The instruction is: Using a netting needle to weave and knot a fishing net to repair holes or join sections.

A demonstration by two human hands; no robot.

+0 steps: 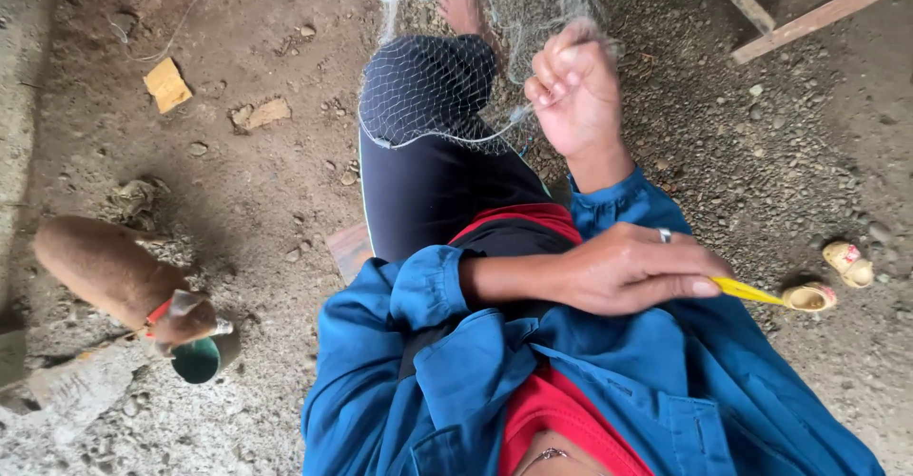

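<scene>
A fine grey fishing net [428, 86] hangs over my raised knee in black trousers [428, 181]. My right hand [573, 91] is lifted in front of me, its fingers closed on a bunch of the net's mesh. My left hand [628, 272], with a ring on one finger, reaches across my body from a blue sleeve and pinches a thin yellow netting needle [751, 291] that points right. My bare foot [461, 5] shows under the net at the top.
A brown dog [114, 276] with a red collar sniffs at a green cup [197, 360] at the left. Two small yellow sandals [827, 281] lie on the dirt at the right. Wooden planks [808, 10] cross the upper right; a yellow scrap [167, 84] lies upper left.
</scene>
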